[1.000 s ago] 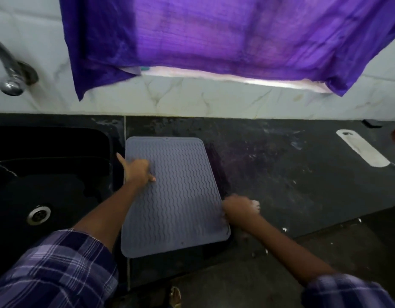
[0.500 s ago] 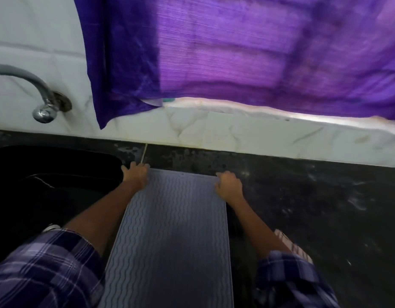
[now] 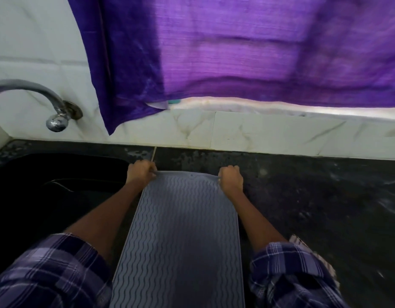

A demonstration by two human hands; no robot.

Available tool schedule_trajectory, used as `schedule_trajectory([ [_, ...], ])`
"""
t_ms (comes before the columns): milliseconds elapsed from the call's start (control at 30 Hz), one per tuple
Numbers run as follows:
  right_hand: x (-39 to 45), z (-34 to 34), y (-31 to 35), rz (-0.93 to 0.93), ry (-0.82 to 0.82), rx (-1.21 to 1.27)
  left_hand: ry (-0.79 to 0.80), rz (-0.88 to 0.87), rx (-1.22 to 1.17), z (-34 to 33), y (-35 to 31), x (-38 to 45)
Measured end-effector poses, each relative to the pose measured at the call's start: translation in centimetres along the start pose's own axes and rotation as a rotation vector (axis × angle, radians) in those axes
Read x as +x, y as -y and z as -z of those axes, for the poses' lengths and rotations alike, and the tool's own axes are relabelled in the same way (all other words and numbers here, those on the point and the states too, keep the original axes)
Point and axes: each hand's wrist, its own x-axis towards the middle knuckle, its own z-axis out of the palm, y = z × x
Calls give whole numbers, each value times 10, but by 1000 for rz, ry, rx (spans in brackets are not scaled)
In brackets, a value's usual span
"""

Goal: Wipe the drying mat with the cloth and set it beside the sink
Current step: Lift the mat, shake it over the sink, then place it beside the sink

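Note:
The grey drying mat (image 3: pixel 183 230) with a wavy ribbed surface lies on the black counter, just right of the black sink (image 3: pixel 47 192). My left hand (image 3: pixel 141 173) grips the mat's far left corner, and my right hand (image 3: pixel 230 177) grips its far right corner. Both fists are closed on the far edge. A striped cloth (image 3: pixel 312 252) peeks out from under my right sleeve on the counter; most of it is hidden.
A chrome tap (image 3: pixel 47 103) juts from the white marble wall above the sink. A purple curtain (image 3: pixel 236 50) hangs over the wall behind the counter. Black counter (image 3: pixel 325 196) stretches to the right of the mat.
Both hands went from the mat's side edges to its far corners and closed on them. My right hand let go of the cloth. The view tilted closer to the wall.

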Motion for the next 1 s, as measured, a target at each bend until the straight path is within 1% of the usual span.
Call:
schedule_trajectory([
  [133,-25,47,29,92,-88,79,-43,-20,-332,36,22,-26],
  [200,-41,81,56,145,-114,139,-70,-37,-427,65,36,-42],
  [267,-57,123,89,197,-118,166,-52,-88,-479,101,59,-57],
  [333,-77,169,128,280,-115,145,54,-130,-512,147,90,-73],
  [433,-113,235,191,444,-63,88,341,-91,-650,226,137,-98],
  [500,-134,270,228,531,-81,63,420,-47,-672,278,163,-116],
  [533,-144,287,247,565,-113,62,409,-27,-679,305,178,-126],
  [600,-160,320,281,605,-186,83,362,-2,-727,355,203,-145],
  [667,-171,346,313,623,-270,116,280,-9,-691,402,228,-165],
  [700,-173,353,327,625,-315,145,222,-9,-643,422,238,-173],
  [767,-173,353,356,625,-386,202,17,12,-459,446,253,-185],
  [833,-171,335,381,611,-442,209,-262,-13,-263,452,261,-192],
  [900,-166,313,401,571,-514,307,-505,-22,-170,446,267,-192],
  [933,-165,303,408,557,-543,355,-570,-3,-136,441,273,-192],
  [1000,-163,284,420,538,-534,354,-597,70,-63,431,286,-192],
])
